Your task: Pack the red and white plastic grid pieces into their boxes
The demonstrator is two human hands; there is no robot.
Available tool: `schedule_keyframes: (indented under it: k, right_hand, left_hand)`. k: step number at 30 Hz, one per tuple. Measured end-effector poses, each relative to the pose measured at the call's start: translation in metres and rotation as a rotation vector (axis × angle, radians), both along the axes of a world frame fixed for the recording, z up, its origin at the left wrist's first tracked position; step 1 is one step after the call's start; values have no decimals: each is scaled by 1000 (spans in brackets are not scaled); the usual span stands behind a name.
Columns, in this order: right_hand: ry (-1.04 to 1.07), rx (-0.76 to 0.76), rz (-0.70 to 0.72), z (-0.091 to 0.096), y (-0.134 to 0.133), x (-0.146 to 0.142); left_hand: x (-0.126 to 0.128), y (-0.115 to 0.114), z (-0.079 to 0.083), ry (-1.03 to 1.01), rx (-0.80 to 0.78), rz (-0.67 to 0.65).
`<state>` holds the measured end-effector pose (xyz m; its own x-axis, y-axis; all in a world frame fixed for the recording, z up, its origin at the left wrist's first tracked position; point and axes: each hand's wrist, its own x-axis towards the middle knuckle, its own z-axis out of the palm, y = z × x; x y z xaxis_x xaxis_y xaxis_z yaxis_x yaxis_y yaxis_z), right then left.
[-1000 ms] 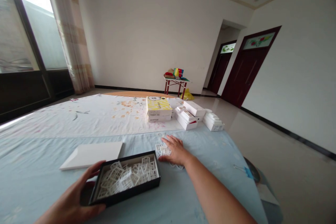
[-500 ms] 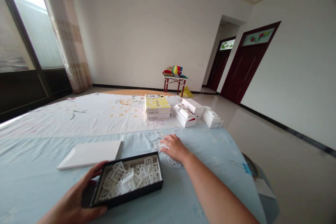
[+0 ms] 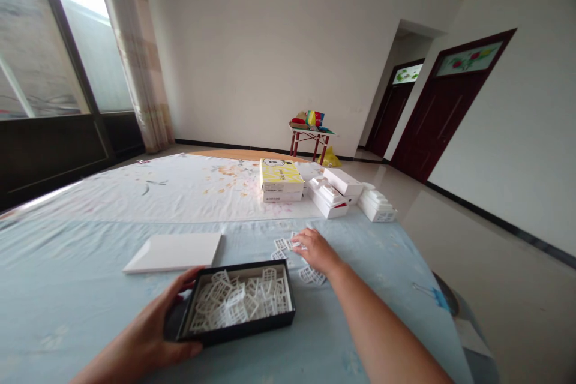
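My left hand [image 3: 173,318] grips the left end of a black open box [image 3: 247,329], thumb along the near side and fingers at the far corner. Inside lies a jumble of small white plastic lattice pieces [image 3: 236,303], like tiny window frames. To the right of the box, my right hand [image 3: 317,250] reaches over a loose group of the same lattice pieces [image 3: 279,244] on the cloth. Its curled fingertips close on one of them, partly hidden by the hand. A few more loose pieces [image 3: 311,276] lie beneath the right wrist.
A white flat lid-like panel [image 3: 173,252] lies behind the box on the blue tablecloth [image 3: 90,306]. Farther back stand a yellow-and-white box [image 3: 281,180] and several white boxes [image 3: 330,195]. The table's curved edge drops away at right. A small side table [image 3: 310,132] stands by the wall.
The camera view has turned slightly left, so everything sits farther right. My right-hand fingers have shifted over the loose pieces, which show more spread out. My left hand keeps its hold on the box.
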<state>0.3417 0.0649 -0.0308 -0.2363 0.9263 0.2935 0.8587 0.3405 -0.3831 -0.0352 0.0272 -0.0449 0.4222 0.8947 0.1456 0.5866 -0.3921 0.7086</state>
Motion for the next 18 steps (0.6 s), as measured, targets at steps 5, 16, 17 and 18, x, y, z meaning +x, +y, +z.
schedule_keyframes:
  k: [5, 16, 17, 18]
  right_hand:
    - [234, 6, -76, -3, 2, 5]
    - [777, -82, 190, 71, -42, -73]
    - [694, -72, 280, 77, -50, -81]
    - [606, -85, 365, 82, -57, -87]
  left_hand:
    - [5, -2, -5, -91, 12, 15]
    - [15, -5, -11, -118, 78, 40]
    - [14, -5, -11, -119, 73, 28]
    - [14, -4, -11, -117, 64, 10]
